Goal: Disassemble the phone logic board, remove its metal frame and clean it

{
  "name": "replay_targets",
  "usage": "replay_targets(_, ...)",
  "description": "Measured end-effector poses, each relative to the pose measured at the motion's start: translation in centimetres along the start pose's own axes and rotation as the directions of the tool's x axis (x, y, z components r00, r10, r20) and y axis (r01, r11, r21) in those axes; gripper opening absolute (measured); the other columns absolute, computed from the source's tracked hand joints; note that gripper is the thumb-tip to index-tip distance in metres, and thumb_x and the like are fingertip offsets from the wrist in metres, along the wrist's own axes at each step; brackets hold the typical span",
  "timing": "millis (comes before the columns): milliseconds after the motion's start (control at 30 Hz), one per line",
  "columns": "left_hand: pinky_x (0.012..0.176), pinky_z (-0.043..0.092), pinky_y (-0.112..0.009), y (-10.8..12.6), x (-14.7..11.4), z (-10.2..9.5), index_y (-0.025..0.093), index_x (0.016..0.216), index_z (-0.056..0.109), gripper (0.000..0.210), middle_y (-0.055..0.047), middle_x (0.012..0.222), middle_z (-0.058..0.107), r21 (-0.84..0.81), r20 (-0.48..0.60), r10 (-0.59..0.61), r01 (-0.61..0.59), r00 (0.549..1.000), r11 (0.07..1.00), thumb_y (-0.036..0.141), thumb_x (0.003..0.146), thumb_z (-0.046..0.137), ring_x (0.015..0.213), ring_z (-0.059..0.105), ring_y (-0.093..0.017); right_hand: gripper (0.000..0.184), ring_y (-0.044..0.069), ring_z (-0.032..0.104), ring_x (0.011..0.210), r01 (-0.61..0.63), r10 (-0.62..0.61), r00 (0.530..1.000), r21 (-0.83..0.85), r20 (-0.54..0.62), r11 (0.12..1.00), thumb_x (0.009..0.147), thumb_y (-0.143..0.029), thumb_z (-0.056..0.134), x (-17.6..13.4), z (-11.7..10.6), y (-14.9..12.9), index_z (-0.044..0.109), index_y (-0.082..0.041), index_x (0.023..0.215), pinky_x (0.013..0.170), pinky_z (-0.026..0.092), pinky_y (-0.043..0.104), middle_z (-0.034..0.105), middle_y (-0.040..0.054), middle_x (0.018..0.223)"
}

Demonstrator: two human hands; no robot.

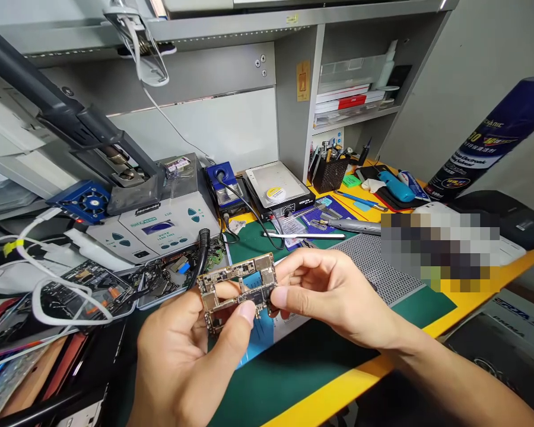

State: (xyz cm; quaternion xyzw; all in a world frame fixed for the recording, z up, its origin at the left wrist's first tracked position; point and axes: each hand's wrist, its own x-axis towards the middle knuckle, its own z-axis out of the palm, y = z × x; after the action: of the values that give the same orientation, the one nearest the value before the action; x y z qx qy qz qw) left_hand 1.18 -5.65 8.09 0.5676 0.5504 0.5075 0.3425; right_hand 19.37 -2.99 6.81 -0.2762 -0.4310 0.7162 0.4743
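- Left hand (191,356): fingers pinching a circuit board (256,295), thumb across its front, others behind.
- Right hand (338,290): thumb and fingers pinching the board's right end.
- The board is held up over the bench (329,400): thin, roughly rectangular, cut through with openings, crusted with dull metal shields and dark chips.
- Under the hands, a blue-and-white sheet (258,344), partly covered by them.
- Beyond the right hand, a grey perforated plate (382,270); pixelation hides whatever lies farther right.
- Left, a boxy grey station (160,228), ribbed black hose (203,249) before it.
- Farther back, a black mesh holder (331,176) and a tilted blue spray can (493,136).
- Smooth green mat (285,391) on the yellow bench; grey shelving (293,107) behind; plain wall (476,53) right.
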Motion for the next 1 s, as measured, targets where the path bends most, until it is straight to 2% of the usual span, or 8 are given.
replay_targets(133,0.050,0.044,-0.021,0.4,-0.1,0.2,0.023,0.072,0.073,0.010,0.005,0.054,0.059,0.011,-0.014,-0.029,0.029,0.999,1.000,0.031,0.078,0.072,0.049,0.050,-0.009,0.021,0.011,0.065,0.067,-0.015,0.015,1.000,0.009,0.013,1.000,0.077,-0.024,0.088,0.0,0.0,0.0,0.071,-0.018,0.085,0.064,0.051,0.023,0.072,-0.0014,0.073)
replay_targets(333,0.042,0.036,-0.019,0.3,0.3,-0.1,0.022,0.075,0.073,0.008,0.005,0.056,0.062,-0.027,0.042,-0.035,0.036,0.998,0.999,0.029,0.078,0.071,0.049,0.051,-0.008,0.022,0.011,0.066,0.066,-0.034,0.033,0.999,0.031,0.015,0.999,0.076,-0.024,0.089,-0.1,0.1,-0.1,0.070,-0.016,0.085,0.067,0.054,0.024,0.072,-0.0009,0.071)
replay_targets(467,0.042,0.039,-0.018,0.0,0.6,-0.4,0.022,0.079,0.074,0.004,0.005,0.058,0.064,-0.030,0.141,0.006,-0.002,0.990,1.000,0.025,0.079,0.072,0.049,0.052,-0.009,0.022,0.011,0.067,0.066,-0.038,0.038,0.999,0.018,0.017,0.999,0.077,-0.025,0.089,0.0,0.0,-0.1,0.071,-0.016,0.086,0.065,0.054,0.023,0.072,-0.0005,0.071)
replay_targets(600,0.043,0.039,-0.016,-0.1,0.6,-0.5,0.022,0.077,0.073,0.008,0.005,0.056,0.063,-0.039,0.108,-0.025,0.029,0.994,0.999,0.027,0.083,0.071,0.050,0.052,-0.008,0.021,0.011,0.067,0.066,-0.037,0.036,0.999,0.029,0.022,0.999,0.077,-0.024,0.088,0.1,-0.1,-0.1,0.071,-0.016,0.086,0.066,0.054,0.023,0.073,-0.0007,0.071)
replay_targets(767,0.041,0.043,-0.016,-0.6,1.0,-1.2,0.021,0.080,0.073,0.013,0.003,0.060,0.066,-0.062,0.247,0.025,-0.010,0.969,0.998,0.029,0.090,0.069,0.049,0.054,-0.009,0.018,0.009,0.068,0.066,-0.031,0.030,0.999,0.052,0.035,0.998,0.078,-0.021,0.087,0.0,-0.2,0.0,0.072,-0.015,0.086,0.065,0.055,0.021,0.073,-0.0015,0.071)
replay_targets(1000,0.041,0.045,-0.014,-1.2,1.1,-1.7,0.022,0.076,0.070,0.018,0.003,0.061,0.065,-0.083,0.274,0.030,-0.007,0.961,0.997,0.030,0.092,0.068,0.049,0.055,-0.009,0.021,0.010,0.069,0.065,-0.061,0.058,0.998,0.091,0.038,0.994,0.076,-0.020,0.089,0.2,-0.1,-0.1,0.071,-0.014,0.085,0.065,0.056,0.022,0.073,-0.0013,0.069)
